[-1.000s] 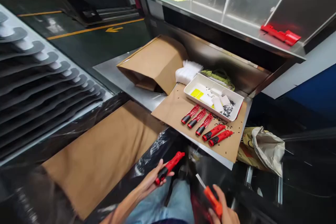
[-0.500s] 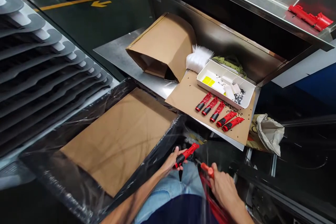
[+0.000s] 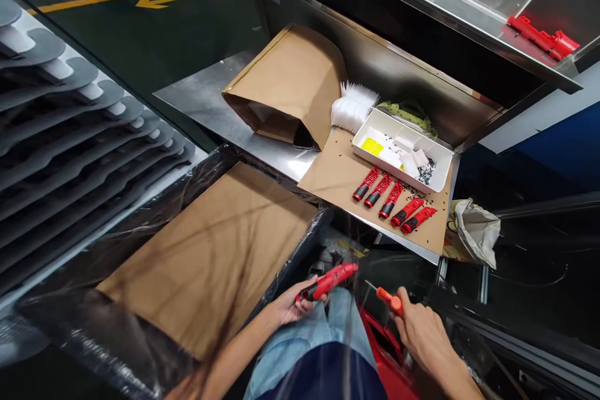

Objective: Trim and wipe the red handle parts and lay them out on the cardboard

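My left hand [image 3: 291,305] is closed around the black end of a red-and-black plastic housing [image 3: 330,281], held above my lap with its red end pointing up and right. In my right hand [image 3: 419,328] is a screwdriver [image 3: 390,301] with an orange-red handle. Its thin shaft points up and left toward the housing, and its tip is apart from it. Several similar red-and-black housings [image 3: 390,200] lie in a row on the cardboard-covered table, in front of a white tray [image 3: 360,151] that holds small dark screws and papers.
A brown cardboard box [image 3: 285,84] lies on its side on the metal table [image 3: 187,90], near white bristly material [image 3: 352,106]. Flat cardboard [image 3: 206,256] rests on black plastic at left, beside stacked grey trays [image 3: 84,150]. A red part [image 3: 544,37] sits on the upper shelf.
My left hand has shifted slightly left with the housing, which has turned a little flatter. My right hand has moved right with the screwdriver, widening the gap. The view has shifted slightly.
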